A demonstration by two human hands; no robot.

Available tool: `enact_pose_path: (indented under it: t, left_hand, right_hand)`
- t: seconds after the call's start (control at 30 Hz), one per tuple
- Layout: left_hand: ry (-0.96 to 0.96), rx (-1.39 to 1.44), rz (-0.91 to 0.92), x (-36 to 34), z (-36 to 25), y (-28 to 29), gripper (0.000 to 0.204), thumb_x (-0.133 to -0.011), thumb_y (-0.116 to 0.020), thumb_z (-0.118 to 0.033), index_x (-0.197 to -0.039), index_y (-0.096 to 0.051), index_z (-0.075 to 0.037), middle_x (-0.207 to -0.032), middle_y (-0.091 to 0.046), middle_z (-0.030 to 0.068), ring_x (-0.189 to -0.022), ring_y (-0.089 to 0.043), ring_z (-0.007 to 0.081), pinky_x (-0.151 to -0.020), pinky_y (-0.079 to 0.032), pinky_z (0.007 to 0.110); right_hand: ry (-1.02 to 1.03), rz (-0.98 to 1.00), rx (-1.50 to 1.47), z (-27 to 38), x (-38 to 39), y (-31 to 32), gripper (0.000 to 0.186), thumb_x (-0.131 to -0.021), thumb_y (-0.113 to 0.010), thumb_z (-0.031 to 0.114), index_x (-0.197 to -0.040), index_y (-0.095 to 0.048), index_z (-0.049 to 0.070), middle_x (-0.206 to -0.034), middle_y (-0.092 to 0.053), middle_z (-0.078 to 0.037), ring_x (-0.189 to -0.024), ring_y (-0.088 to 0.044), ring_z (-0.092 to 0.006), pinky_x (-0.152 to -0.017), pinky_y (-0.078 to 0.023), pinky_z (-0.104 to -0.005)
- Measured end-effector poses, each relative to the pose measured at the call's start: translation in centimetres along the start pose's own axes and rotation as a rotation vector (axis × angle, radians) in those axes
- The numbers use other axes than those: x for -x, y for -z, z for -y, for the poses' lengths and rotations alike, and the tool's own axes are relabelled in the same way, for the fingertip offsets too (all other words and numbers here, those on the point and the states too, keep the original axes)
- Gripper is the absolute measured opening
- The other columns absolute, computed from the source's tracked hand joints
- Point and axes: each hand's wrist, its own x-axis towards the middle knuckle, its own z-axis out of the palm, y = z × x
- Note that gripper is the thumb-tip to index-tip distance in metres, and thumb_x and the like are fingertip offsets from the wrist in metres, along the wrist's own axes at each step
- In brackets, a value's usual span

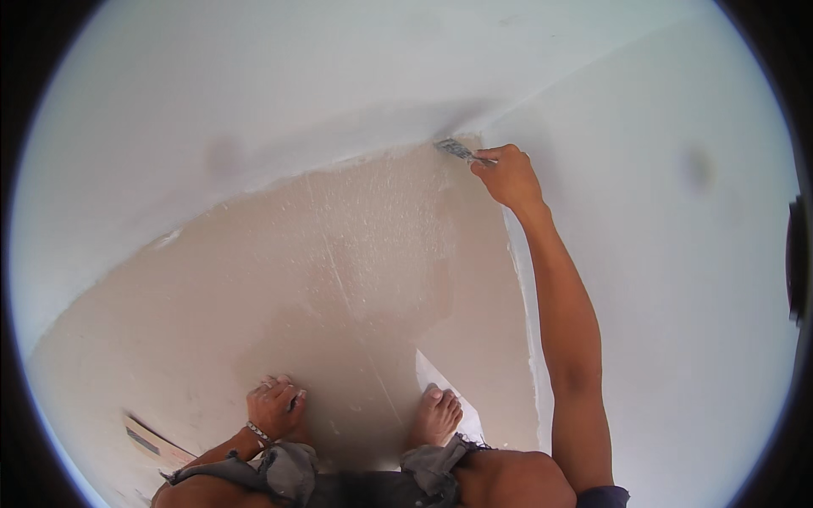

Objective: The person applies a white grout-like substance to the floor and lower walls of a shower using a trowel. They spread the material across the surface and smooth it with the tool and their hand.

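My right hand (511,176) is stretched out to the far corner, its fingers closed round a putty knife (454,150) with a flat grey, speckled blade. The blade lies at the floor's far edge, close to where the two white walls meet. Beside my left knee my left hand (275,408) is held low with its fingers curled in. A dark spot shows among those fingers, but what they hold, if anything, I cannot make out. A bracelet (259,433) circles the left wrist. White specks and smears lie across the brown floor (381,229).
White walls rise at the far side (279,93) and at the right (677,279). A white sheet (461,406) lies by my bare foot (438,415). At the lower left is a tan, cardboard-like piece (157,442). Something dark (797,258) shows at the right rim.
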Motion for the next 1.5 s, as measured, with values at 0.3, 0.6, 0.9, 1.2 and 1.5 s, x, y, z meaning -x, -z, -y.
enact_pose_path:
  t: [0.3, 0.6, 0.9, 1.2, 1.5]
  left_hand:
    - [0.315, 0.458, 0.221, -9.1, -4.1, 5.7, 0.041, -0.1, -0.071, -0.034, -0.123, -0.069, -0.001, -0.091, -0.077, 0.0176, -0.085, -0.077, 0.0333, -0.07, -0.06, 0.044]
    - [0.302, 1.101, 0.761, -14.7, -7.6, 5.3, 0.031, -0.107, -0.068, -0.027, -0.118, -0.072, 0.002, -0.093, -0.075, 0.0052, -0.082, -0.068, 0.0104, -0.076, -0.055, 0.028]
    - [0.394, 1.062, 0.306, -14.7, -9.2, 8.0, 0.019, -0.104, -0.072, -0.015, -0.111, -0.073, 0.002, -0.097, -0.075, 0.0076, -0.086, -0.069, 0.0094, -0.075, -0.057, 0.027]
    - [0.097, 0.359, -0.048, -12.4, 0.7, 6.3, 0.014, -0.096, -0.075, -0.005, -0.108, -0.074, 0.001, -0.101, -0.076, 0.0141, -0.09, -0.075, 0.026, -0.083, -0.058, 0.035]
    - [1.73, -0.362, -0.759, 5.7, 23.9, 7.4, 0.057, -0.111, -0.042, -0.047, -0.146, -0.053, -0.004, -0.147, -0.054, 0.023, -0.136, -0.052, 0.0409, -0.116, -0.041, 0.053]
  right_hand:
    - [0.185, 0.536, -0.11, 0.6, 11.3, 3.8, 0.031, -0.092, -0.078, 0.027, -0.118, -0.081, 0.011, -0.114, -0.078, -0.02, -0.106, -0.073, -0.0387, -0.096, -0.056, -0.0429]
    - [0.31, 0.99, -0.441, 5.8, 16.9, 5.3, 0.04, -0.094, -0.081, 0.027, -0.129, -0.076, 0.008, -0.106, -0.079, -0.016, -0.093, -0.076, -0.0276, -0.083, -0.058, -0.0388]
    - [-0.032, 0.866, -0.961, 8.5, 19.0, -4.1, 0.04, -0.096, -0.081, 0.024, -0.124, -0.068, -0.001, -0.103, -0.074, -0.012, -0.086, -0.073, -0.0171, -0.069, -0.062, -0.031]
    - [-0.158, 0.579, -0.874, 1.7, 16.5, -4.1, 0.035, -0.1, -0.077, 0.022, -0.123, -0.063, 0.0, -0.107, -0.071, -0.013, -0.095, -0.072, -0.0195, -0.078, -0.066, -0.0354]
    - [-0.263, 0.254, -0.739, -1.9, 12.8, -2.3, 0.03, -0.104, -0.068, 0.021, -0.12, -0.066, -0.004, -0.109, -0.071, -0.014, -0.099, -0.069, -0.021, -0.087, -0.059, -0.0364]
